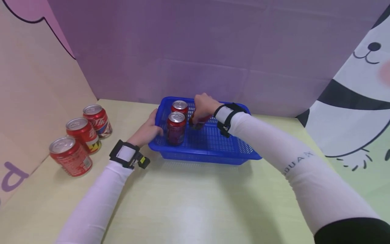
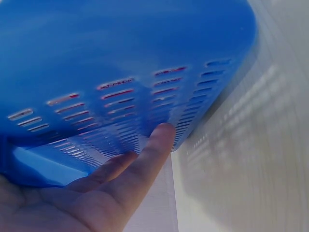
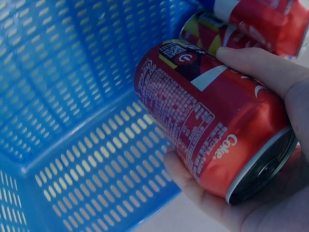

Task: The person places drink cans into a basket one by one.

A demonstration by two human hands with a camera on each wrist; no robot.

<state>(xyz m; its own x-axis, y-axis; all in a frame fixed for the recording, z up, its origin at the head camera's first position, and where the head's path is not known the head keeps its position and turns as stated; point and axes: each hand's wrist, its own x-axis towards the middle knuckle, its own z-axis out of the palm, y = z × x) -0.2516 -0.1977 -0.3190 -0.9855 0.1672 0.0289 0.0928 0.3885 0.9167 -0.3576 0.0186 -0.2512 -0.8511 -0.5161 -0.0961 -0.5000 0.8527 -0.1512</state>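
A blue plastic basket [image 1: 198, 153] stands on the table against the purple backdrop. My left hand [image 1: 146, 130] holds its left end, thumb at the rim. In the left wrist view, fingers [image 2: 145, 169] of that hand reach along the slotted outer wall. Inside the basket, my right hand [image 1: 203, 107] grips a red Coke can [image 3: 203, 116], tilted over, fingers and thumb around its sides. To the left of that hand, two red cans stand upright in the basket, a front can [image 1: 175, 130] and a rear can [image 1: 179, 106].
Three more red cans stand in a slanting row on the table's left side: a near can [image 1: 73, 159], a middle can [image 1: 83, 135] and a far can [image 1: 98, 121]. The purple backdrop [image 1: 195, 51] rises right behind the basket. A printed panel [image 1: 359, 112] borders the right side.
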